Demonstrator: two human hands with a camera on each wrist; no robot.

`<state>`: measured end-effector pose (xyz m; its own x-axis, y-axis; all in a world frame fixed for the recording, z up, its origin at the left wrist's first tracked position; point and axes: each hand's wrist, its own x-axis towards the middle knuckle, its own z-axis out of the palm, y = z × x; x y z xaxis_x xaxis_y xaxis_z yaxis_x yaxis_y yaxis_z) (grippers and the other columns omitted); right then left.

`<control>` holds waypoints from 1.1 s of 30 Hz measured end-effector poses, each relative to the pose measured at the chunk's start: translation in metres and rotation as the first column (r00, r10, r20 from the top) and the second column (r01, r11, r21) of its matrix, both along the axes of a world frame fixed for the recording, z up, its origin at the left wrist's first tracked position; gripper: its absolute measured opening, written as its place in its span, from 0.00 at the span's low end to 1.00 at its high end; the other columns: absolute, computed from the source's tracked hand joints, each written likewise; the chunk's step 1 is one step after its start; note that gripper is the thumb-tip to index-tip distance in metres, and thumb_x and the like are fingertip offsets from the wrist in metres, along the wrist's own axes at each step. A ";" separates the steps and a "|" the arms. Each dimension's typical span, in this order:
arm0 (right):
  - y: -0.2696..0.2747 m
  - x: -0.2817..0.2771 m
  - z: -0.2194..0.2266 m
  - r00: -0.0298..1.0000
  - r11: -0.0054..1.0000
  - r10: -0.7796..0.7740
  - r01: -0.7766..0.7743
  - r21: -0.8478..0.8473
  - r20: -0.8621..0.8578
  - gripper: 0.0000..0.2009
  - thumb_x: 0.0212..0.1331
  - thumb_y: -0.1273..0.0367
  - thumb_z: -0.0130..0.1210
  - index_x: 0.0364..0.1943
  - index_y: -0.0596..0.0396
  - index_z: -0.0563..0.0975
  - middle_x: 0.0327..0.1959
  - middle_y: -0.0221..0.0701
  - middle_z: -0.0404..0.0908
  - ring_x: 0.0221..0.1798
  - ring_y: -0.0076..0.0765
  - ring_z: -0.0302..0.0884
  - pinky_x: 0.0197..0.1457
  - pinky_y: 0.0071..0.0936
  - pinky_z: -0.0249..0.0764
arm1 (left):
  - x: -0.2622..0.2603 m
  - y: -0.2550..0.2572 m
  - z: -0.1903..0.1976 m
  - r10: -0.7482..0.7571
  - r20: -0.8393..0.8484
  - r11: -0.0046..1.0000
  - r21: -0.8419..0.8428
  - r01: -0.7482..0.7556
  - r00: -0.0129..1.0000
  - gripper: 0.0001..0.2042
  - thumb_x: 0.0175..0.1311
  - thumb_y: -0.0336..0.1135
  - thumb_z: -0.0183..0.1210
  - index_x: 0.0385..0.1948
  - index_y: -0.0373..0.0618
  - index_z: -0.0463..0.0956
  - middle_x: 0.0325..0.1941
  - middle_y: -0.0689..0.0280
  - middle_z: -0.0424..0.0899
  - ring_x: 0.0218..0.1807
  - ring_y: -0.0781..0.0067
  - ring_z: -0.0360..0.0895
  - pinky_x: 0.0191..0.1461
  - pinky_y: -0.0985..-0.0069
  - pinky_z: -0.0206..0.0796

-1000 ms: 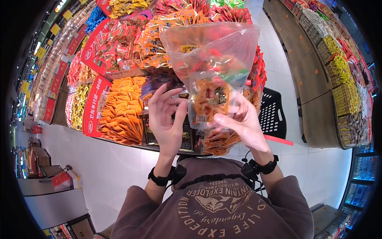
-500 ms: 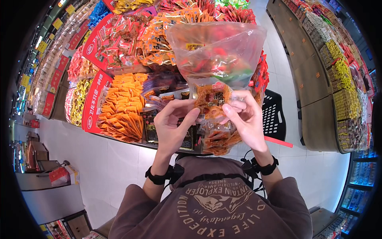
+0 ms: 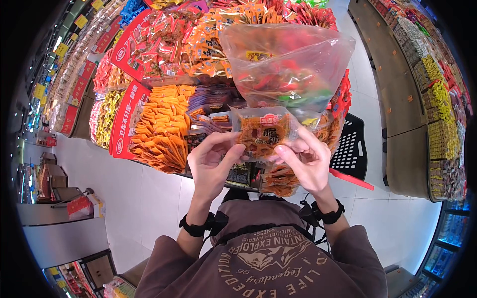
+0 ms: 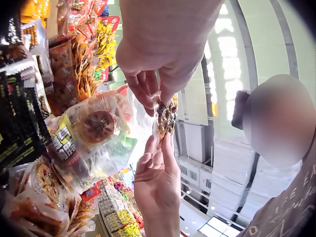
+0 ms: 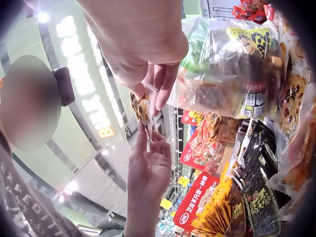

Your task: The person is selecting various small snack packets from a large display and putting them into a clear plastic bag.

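A small clear-wrapped snack packet (image 3: 263,133) with orange-brown food inside and a red label is held up in front of the chest. My left hand (image 3: 212,158) pinches its left edge between thumb and fingers. On the right edge, my right hand (image 3: 309,163) pinches it in the same way. Seen from the left wrist, the packet (image 4: 165,116) appears nearly edge-on between both hands. Just beyond it stands a large clear plastic bag (image 3: 293,67), upright on the display with its mouth wide and several red, green and yellow packets inside.
Orange packets (image 3: 161,129) fill a bin at left, behind a red sign (image 3: 128,119). Black packets (image 5: 261,197) lie beside them. A black basket (image 3: 350,146) with a red handle is at right. A long shelf unit (image 3: 405,114) runs along the far right aisle.
My left hand, apart from the packet at first, has come in and pinches its left edge. The packet has moved slightly down from in front of the bag. The head view has shifted a little.
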<state>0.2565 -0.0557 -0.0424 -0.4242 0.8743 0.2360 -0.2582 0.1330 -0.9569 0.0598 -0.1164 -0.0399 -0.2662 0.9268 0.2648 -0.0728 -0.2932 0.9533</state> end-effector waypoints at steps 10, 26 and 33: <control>0.005 -0.037 -0.003 0.997 0.997 0.002 -0.008 0.073 0.073 0.28 0.60 0.80 0.59 0.67 0.62 0.67 0.39 0.40 0.87 0.37 0.26 0.86 0.38 0.21 0.81 | -0.029 -0.010 0.003 0.062 0.061 0.996 -0.061 -0.058 0.996 0.12 0.63 0.19 0.60 0.48 0.30 0.75 0.36 0.60 0.83 0.35 0.77 0.82 0.39 0.79 0.79; -0.017 -0.129 0.028 0.986 0.976 0.161 -0.164 -0.141 -0.032 0.30 0.66 0.78 0.54 0.72 0.60 0.57 0.36 0.39 0.86 0.29 0.30 0.85 0.28 0.22 0.81 | -0.120 -0.027 0.017 0.111 0.082 0.987 -0.123 -0.101 0.990 0.09 0.67 0.26 0.59 0.45 0.31 0.77 0.21 0.70 0.77 0.18 0.82 0.76 0.20 0.86 0.64; -0.031 -0.159 0.035 0.984 0.973 0.177 -0.170 -0.155 0.029 0.31 0.67 0.77 0.53 0.73 0.57 0.54 0.33 0.36 0.86 0.26 0.28 0.84 0.28 0.23 0.80 | -0.149 -0.039 0.019 0.107 0.121 0.987 -0.132 -0.091 0.987 0.09 0.67 0.28 0.59 0.44 0.33 0.77 0.16 0.74 0.73 0.15 0.84 0.75 0.16 0.86 0.60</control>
